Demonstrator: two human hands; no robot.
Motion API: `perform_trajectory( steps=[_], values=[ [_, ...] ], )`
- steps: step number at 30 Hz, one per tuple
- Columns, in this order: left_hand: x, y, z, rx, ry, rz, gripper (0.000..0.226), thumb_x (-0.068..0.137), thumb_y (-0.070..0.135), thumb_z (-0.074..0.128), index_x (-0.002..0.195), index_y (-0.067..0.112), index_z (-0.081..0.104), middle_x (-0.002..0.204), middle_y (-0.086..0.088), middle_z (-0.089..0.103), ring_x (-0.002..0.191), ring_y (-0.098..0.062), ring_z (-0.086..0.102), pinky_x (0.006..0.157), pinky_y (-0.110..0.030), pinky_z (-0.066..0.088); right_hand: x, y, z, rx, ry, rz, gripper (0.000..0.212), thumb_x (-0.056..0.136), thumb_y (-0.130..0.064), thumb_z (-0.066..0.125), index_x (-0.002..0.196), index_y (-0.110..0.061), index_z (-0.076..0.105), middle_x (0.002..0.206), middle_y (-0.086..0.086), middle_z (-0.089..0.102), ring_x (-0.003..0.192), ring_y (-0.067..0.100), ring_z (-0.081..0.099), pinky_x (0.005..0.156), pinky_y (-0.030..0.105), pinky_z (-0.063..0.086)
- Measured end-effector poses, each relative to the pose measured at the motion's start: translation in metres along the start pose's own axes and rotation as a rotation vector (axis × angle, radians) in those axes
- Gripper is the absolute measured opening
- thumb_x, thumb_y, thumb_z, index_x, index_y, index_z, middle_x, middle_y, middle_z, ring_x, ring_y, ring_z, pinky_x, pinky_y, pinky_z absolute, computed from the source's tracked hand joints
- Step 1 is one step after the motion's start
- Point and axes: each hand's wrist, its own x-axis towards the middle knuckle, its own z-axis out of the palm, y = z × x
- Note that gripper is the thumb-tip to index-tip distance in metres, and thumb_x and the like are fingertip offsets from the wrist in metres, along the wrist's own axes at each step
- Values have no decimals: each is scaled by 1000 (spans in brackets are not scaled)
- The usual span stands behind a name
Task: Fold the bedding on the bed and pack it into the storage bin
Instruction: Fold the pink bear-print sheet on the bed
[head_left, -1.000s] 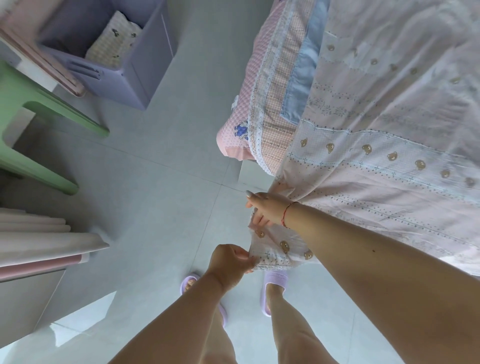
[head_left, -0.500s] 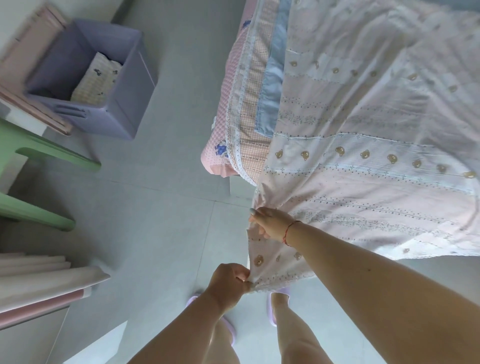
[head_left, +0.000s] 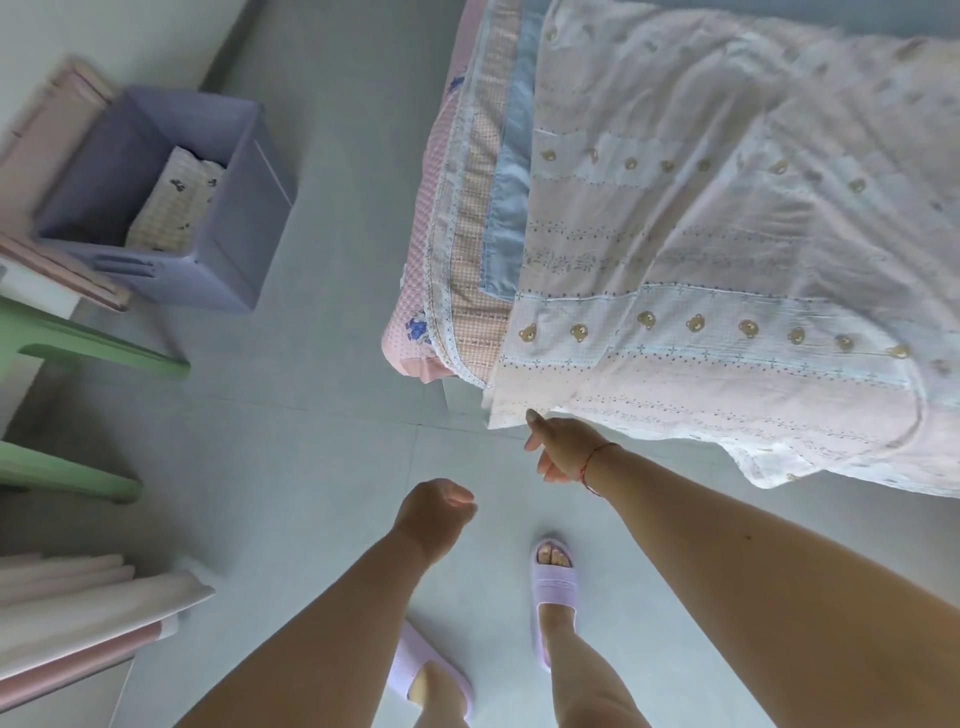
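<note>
A pale pink quilt cover (head_left: 727, 249) with rows of small bears lies spread over the bed, its near edge hanging off the end. Beneath it show a checked sheet and a blue layer (head_left: 506, 218) on the pink mattress (head_left: 413, 306). My right hand (head_left: 563, 449) hovers just below the cover's near left corner, thumb up, fingers loose, holding nothing. Lower and to the left, my left hand (head_left: 436, 512) is curled into a fist with nothing in it. The purple storage bin (head_left: 234, 244) stands on the floor at the left, with a folded checked piece (head_left: 176, 202) inside.
Green chair legs (head_left: 88, 348) jut out at the left, below the bin. Pink boards (head_left: 47, 130) lean behind the bin. A white and pink panel (head_left: 88, 623) sits at the lower left. My feet in lilac slippers (head_left: 553, 577) stand on the grey tiled floor.
Both hands have let go of the cover's corner, which now lies flung out over the bed end. The left hand has pulled back into a fist. The view has tilted up.
</note>
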Motion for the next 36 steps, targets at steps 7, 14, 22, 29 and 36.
perform_trajectory(
  steps=[7,14,22,29,36],
  values=[
    [25,79,-22,-44,83,39,17,86,21,58,86,8,69,87,-9,72,88,-27,66,85,-41,56,6,-13,-58,91,54,-12,56,99,-51,25,100,-8,60,72,9,59,74,27,58,90,41,51],
    [68,167,-33,-40,171,101,18,90,24,59,72,24,62,82,-4,72,82,-25,66,83,-38,55,26,-22,-136,107,76,-16,61,100,-51,23,107,-4,61,72,10,58,69,25,57,71,31,45],
    [121,228,-37,22,219,120,25,94,23,53,110,9,67,108,-10,70,101,-26,64,89,-35,52,59,-24,-201,193,117,27,61,99,-53,24,106,-4,61,76,13,61,76,27,60,81,35,50],
    [181,256,-44,100,217,139,34,99,28,50,125,8,57,127,-9,62,114,-25,58,89,-29,43,94,-22,-230,226,139,101,61,99,-53,24,104,-5,61,81,13,64,75,25,63,80,35,53],
    [257,284,-44,-10,64,226,33,98,23,52,131,16,57,135,-4,57,123,-19,54,96,-23,41,138,-35,-255,289,213,134,60,100,-49,25,107,-2,62,81,16,65,74,27,64,77,37,55]
  ],
)
